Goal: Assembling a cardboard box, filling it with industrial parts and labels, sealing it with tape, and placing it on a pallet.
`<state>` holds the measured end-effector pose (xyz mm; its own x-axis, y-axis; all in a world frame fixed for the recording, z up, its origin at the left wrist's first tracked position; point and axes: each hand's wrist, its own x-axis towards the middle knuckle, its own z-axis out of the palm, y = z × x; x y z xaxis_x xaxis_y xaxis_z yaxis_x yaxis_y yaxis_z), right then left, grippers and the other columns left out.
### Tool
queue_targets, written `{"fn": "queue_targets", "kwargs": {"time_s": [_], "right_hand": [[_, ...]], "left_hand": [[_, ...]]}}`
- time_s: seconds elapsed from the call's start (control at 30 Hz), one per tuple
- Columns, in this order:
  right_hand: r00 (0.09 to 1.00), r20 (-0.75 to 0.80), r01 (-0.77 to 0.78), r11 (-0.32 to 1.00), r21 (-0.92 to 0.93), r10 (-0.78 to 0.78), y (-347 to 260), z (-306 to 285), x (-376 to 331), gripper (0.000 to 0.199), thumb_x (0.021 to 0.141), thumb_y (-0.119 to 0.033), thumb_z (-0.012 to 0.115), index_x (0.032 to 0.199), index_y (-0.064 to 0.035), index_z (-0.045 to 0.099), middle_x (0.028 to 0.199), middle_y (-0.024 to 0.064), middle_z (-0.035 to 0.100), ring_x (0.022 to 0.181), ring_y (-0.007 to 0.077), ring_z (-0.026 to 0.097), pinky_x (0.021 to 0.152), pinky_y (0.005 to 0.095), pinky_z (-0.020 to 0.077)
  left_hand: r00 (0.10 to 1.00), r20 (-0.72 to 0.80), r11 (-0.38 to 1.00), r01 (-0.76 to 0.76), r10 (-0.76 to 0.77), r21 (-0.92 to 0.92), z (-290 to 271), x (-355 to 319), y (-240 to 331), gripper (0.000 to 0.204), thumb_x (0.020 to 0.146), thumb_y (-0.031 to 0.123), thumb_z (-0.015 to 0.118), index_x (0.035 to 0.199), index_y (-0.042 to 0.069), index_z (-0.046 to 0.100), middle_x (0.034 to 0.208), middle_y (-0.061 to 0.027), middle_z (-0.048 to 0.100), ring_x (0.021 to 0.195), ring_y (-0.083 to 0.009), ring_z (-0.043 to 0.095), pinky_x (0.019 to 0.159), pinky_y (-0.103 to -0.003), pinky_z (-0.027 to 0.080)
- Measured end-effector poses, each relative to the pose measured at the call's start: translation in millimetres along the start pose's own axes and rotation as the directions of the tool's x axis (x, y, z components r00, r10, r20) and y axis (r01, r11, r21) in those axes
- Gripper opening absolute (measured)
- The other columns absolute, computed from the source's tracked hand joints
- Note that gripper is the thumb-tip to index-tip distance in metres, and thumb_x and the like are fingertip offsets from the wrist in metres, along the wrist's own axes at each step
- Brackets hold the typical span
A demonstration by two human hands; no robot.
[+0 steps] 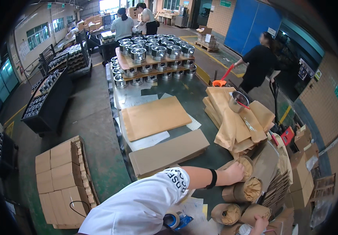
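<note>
My left hand (235, 173) reaches across the bench, its fingers bent over the rim of a cardboard sleeve (247, 166) with crumpled brown paper inside. Beside that stands another paper-stuffed sleeve (252, 189), and nearer to me a third sleeve (226, 214). At the lower right my right hand (260, 224) has its fingers closed at the edge of a further paper-stuffed sleeve (251, 213); part of this hand is cut off by the frame. What lies under the paper is hidden.
Flat cardboard (171, 152) and brown paper sheets (155, 117) lie on the bench. Shiny metal pistons (159, 52) stand on stacked boards at the back. A metal cup (237, 102) rests on paper bags. Blue tape (172, 220) is near me. A person (257, 62) pulls a pallet jack.
</note>
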<state>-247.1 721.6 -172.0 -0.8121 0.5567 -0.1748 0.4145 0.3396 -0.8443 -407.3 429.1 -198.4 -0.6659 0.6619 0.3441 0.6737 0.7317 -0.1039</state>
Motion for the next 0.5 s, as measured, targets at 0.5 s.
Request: {"fn": "queue_targets", "kwargs": {"time_s": [0.5], "right_hand": [[0.558, -0.742, 0.231, 0.789, 0.569, 0.371, 78, -139, -532, 0.042, 0.077, -0.008, 0.067, 0.115, 0.0045, 0.056, 0.111, 0.0167, 0.062, 0.096, 0.0272, 0.062, 0.087, 0.0368, 0.0492]], "left_hand": [[0.999, -0.039, 0.339, -0.041, 0.013, -0.940, -146, -49, -10, 0.029, 0.093, 0.025, 0.053, 0.106, 0.003, 0.067, 0.109, -0.0087, 0.065, 0.098, -0.0185, 0.063, 0.082, -0.032, 0.051]]}}
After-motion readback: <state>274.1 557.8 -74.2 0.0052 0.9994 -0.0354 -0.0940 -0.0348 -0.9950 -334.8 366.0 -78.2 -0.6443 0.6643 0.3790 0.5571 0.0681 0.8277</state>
